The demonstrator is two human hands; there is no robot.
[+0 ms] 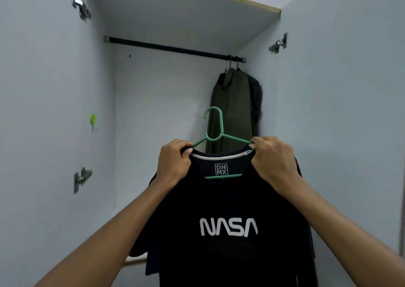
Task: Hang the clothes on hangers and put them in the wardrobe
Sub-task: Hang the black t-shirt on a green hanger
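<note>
obs: shirt (228, 227), dark, white nasa print, is on a green hanger (215, 131) and held up in front of the open wardrobe (39, 89), below the rail (173, 48). the hanger's arms run inside the neck opening; its lower bar shows through the collar under the label. the hook stands clear above the collar, upright, opening to the left, not on the rail.

left hand (174, 162): fingers curled, pinching collar and hanger arm together at the left shoulder. right hand (274, 158): same hold at the right shoulder, fingers closed round fabric and hanger arm.

rail: two hangers at its far right end carry an olive garment (232, 109) and a darker one behind it. the rest of the rail is bare.

handling, judged: the shirt looks like light, soft knit with no stiffness; it drapes straight down and will swing. shoulders could slip off the thin, smooth plastic arms if the hanger tilts. the hanger looks light, somewhat flexible, and hard to break.

where to hold, judged: for the lift to the rail, take the hanger at the neck below the hook, or keep both shoulder pinches and raise it level. do not pull on the collar alone; it would stretch.

step: seating done or nearly so; hooking not yet done.
</note>
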